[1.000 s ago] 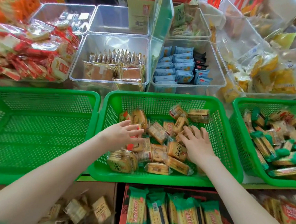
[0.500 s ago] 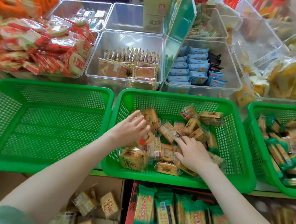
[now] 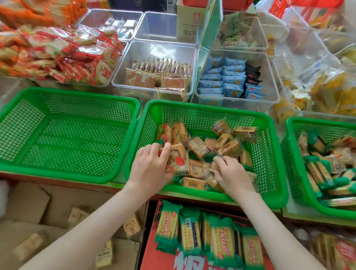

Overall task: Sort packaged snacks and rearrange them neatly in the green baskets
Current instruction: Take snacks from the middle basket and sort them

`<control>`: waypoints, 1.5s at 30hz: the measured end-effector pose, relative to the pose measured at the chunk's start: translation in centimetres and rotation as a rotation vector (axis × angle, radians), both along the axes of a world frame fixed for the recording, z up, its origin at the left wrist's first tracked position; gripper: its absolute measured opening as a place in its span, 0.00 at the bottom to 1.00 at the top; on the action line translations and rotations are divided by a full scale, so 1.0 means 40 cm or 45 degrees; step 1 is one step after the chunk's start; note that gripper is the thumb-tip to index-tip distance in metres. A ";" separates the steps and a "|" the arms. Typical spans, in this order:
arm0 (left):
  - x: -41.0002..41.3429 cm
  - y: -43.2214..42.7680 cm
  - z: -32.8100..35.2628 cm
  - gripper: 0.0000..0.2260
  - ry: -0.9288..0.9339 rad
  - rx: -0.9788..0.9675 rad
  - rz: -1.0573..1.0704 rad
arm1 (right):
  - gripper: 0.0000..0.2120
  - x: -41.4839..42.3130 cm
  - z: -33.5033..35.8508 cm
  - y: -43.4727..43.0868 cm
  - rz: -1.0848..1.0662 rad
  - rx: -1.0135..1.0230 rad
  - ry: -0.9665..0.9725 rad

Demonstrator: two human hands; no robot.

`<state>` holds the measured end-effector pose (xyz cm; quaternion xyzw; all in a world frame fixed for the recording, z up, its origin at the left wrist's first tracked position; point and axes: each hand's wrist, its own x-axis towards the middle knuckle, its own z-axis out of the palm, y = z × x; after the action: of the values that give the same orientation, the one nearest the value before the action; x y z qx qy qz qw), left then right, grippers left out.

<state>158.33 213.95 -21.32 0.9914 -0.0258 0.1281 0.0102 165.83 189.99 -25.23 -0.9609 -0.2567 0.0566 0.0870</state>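
Now, left basket [image 3: 70,94]: green mesh, just left of the middle basket.
Left hand [image 3: 151,167]: fingers curled round the left edge of a red-marked pack [image 3: 178,160], clamped on it.
Red-marked pack: at the pile's near left, long axis roughly near to far, lying right of the palm.
Middle basket [image 3: 196,107]: holds the mixed pile [image 3: 225,142] of biscuit packs, with both hands inside.
Right hand [image 3: 235,175]: fingertips pinched on a clear-wrapped pack [image 3: 214,165] to its left, mid-pile.
Right basket [image 3: 331,125]: holds green-ended packs [image 3: 317,172], well apart from both hands.
Likely next move: the red-marked pack looks bound leftward. The left hand is nearer the left basket, so a short carry over the two touching rims should do.
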 end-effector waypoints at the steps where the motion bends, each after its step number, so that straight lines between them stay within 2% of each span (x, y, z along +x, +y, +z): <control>1: -0.023 -0.004 0.007 0.35 0.001 -0.034 0.033 | 0.19 -0.006 0.004 -0.011 0.000 0.070 -0.034; 5: -0.139 -0.015 0.028 0.34 0.008 -0.135 0.184 | 0.19 -0.044 0.032 -0.030 0.033 0.211 -0.150; 10: -0.266 -0.034 0.021 0.34 0.088 -0.145 0.261 | 0.20 -0.109 0.053 -0.026 0.071 0.269 -0.291; 13: -0.304 -0.058 0.019 0.35 0.102 -0.124 0.255 | 0.29 -0.153 0.080 -0.014 0.173 0.265 -0.210; 16: -0.313 -0.094 0.021 0.36 0.135 -0.118 0.187 | 0.42 -0.204 0.118 0.001 0.414 0.268 0.093; 18: -0.304 -0.127 0.025 0.36 0.154 -0.120 0.129 | 0.47 -0.239 0.131 0.010 0.574 0.252 0.179; 20: -0.290 -0.164 0.029 0.34 0.139 -0.163 0.057 | 0.47 -0.261 0.128 0.000 0.673 0.246 0.135; 22: -0.274 -0.202 0.028 0.33 0.094 -0.234 -0.074 | 0.42 -0.275 0.112 -0.030 0.641 0.203 0.009; 25: -0.243 -0.286 0.012 0.37 0.042 -0.244 -0.334 | 0.37 -0.293 0.087 -0.126 0.414 0.137 -0.049; 29: -0.211 -0.447 -0.014 0.38 0.087 -0.108 -0.620 | 0.37 -0.345 0.055 -0.344 -0.124 0.142 0.114; 33: -0.196 -0.626 -0.031 0.30 0.210 -0.086 -0.802 | 0.34 -0.403 0.023 -0.610 -0.691 0.214 0.081; 36: -0.193 -0.755 -0.062 0.30 0.340 -0.076 -0.872 | 0.34 -0.433 -0.003 -0.790 -1.115 0.287 0.104; 39: -0.197 -0.875 -0.100 0.28 0.474 -0.110 -0.847 | 0.35 -0.449 -0.036 -0.951 -1.386 0.320 0.128; 43: -0.200 -1.027 -0.145 0.30 0.540 -0.093 -0.778 | 0.34 -0.432 -0.086 -1.108 -1.599 0.306 0.111; 45: -0.191 -1.088 -0.167 0.31 0.548 -0.078 -0.764 | 0.35 -0.407 -0.117 -1.159 -1.606 0.275 0.154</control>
<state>150.70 170.43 -28.00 0.9431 -0.3088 -0.0912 0.0823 149.56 143.62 -29.92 -0.9082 0.3589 0.0226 0.2141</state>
